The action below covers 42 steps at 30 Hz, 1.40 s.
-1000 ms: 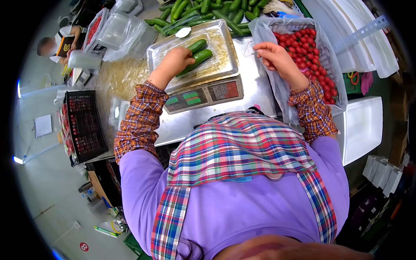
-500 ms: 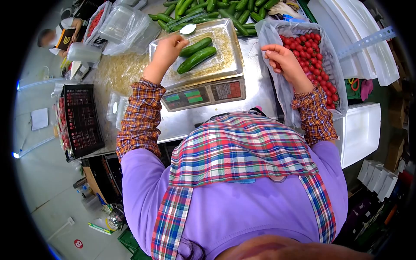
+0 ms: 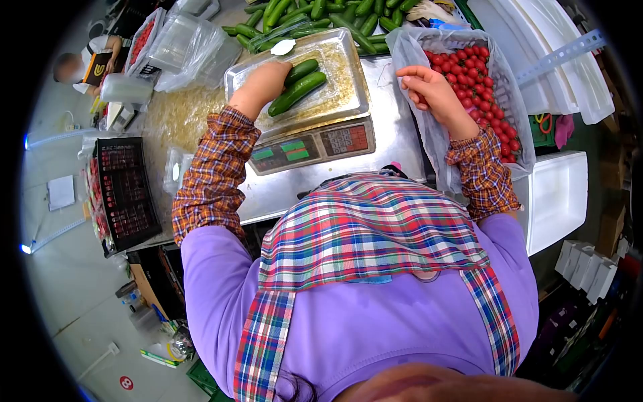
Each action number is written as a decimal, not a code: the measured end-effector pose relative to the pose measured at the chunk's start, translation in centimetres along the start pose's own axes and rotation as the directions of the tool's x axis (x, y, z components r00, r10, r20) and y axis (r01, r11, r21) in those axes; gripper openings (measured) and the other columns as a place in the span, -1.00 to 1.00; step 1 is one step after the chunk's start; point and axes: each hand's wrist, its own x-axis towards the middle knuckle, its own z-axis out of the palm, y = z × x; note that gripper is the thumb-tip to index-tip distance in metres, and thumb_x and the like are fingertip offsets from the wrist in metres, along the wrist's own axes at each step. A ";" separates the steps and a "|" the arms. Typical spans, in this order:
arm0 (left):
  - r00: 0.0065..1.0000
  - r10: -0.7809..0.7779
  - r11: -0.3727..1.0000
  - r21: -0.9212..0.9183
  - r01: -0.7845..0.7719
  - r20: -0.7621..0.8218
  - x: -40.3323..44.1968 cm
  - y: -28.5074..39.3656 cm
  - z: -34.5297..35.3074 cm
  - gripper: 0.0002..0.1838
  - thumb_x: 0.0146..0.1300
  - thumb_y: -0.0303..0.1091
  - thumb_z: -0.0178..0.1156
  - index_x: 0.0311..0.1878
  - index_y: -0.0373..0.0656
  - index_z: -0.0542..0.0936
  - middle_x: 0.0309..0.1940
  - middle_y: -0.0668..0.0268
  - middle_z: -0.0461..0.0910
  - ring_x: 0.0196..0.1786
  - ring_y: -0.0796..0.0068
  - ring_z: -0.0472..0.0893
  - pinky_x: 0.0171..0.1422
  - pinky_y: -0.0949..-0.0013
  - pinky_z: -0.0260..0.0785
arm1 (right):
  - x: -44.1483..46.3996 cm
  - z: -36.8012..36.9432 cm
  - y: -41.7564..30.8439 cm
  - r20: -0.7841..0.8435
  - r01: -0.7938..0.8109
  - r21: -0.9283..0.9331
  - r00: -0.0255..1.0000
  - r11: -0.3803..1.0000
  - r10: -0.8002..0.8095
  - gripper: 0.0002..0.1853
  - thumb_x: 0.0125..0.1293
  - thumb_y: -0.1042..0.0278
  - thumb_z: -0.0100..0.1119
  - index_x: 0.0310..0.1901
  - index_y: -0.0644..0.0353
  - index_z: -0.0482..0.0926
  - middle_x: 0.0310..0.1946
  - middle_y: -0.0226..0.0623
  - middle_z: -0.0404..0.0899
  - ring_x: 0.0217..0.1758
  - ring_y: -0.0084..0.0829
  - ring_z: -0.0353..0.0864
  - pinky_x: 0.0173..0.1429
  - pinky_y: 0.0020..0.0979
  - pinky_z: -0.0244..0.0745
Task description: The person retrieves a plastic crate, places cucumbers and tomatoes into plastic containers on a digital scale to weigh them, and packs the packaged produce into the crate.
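Note:
Two green cucumbers [image 3: 297,94] lie side by side on the metal tray [image 3: 341,100] of a weighing scale [image 3: 315,146]. My left hand [image 3: 266,82] is at the tray's left part, its fingertips beside the upper cucumber; the fingers are bent downward, and whether they grip it is hidden. Over the near-left edge of a lined crate of red tomatoes [image 3: 472,74], my right hand [image 3: 429,90] hangs with its fingers loosely spread and nothing in them. A white oval label [image 3: 282,47] shows on clear plastic at the tray's back edge.
Many cucumbers [image 3: 321,13] are heaped behind the scale. Clear plastic boxes in a bag [image 3: 184,50] lie at the back left, with a black crate [image 3: 127,191] nearer. White foam boxes [image 3: 557,197] stand at the right. Another person [image 3: 94,63] is at the far left.
My left hand first drew back from the cucumbers, then returned beside the upper one. Both cucumbers stay on the tray. My right hand has barely moved.

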 end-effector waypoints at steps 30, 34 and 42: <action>0.863 -0.236 0.808 -0.583 -0.081 -0.446 -0.6 9.9 -3.5 -0.83 0.24 -0.43 0.20 -0.12 -0.23 0.61 -0.26 0.21 0.62 -0.25 0.44 0.60 -0.22 0.44 0.44 | -0.5 -18.6 4.2 -0.147 -0.137 -0.989 0.913 0.054 -0.381 -0.72 0.10 0.29 0.20 -0.12 0.11 0.55 -0.13 -0.06 0.52 -0.18 -0.05 0.60 -0.13 -0.11 0.52; 0.891 -0.124 0.764 -0.615 -0.195 -0.436 -0.5 14.7 -2.5 -0.86 0.22 -0.47 0.20 -0.16 -0.24 0.60 -0.28 0.22 0.62 -0.31 0.42 0.60 -0.23 0.45 0.45 | -0.2 -16.4 3.7 -0.178 -0.221 -0.969 0.931 -0.107 -0.317 -0.79 0.13 0.41 0.09 -0.17 0.19 0.54 -0.10 0.01 0.42 -0.29 -0.04 0.62 -0.27 -0.12 0.56; 0.988 -0.039 0.631 -0.770 -0.092 -0.150 -0.5 19.1 1.0 -0.84 0.27 -0.45 0.17 -0.12 -0.27 0.59 -0.29 0.27 0.61 -0.25 0.56 0.56 -0.14 0.50 0.40 | 1.8 -18.2 5.8 -0.078 -0.170 -0.946 0.946 -0.276 -0.316 -0.84 0.13 0.46 0.03 -0.38 0.27 0.62 -0.22 -0.08 0.51 -0.39 -0.18 0.66 -0.49 -0.14 0.53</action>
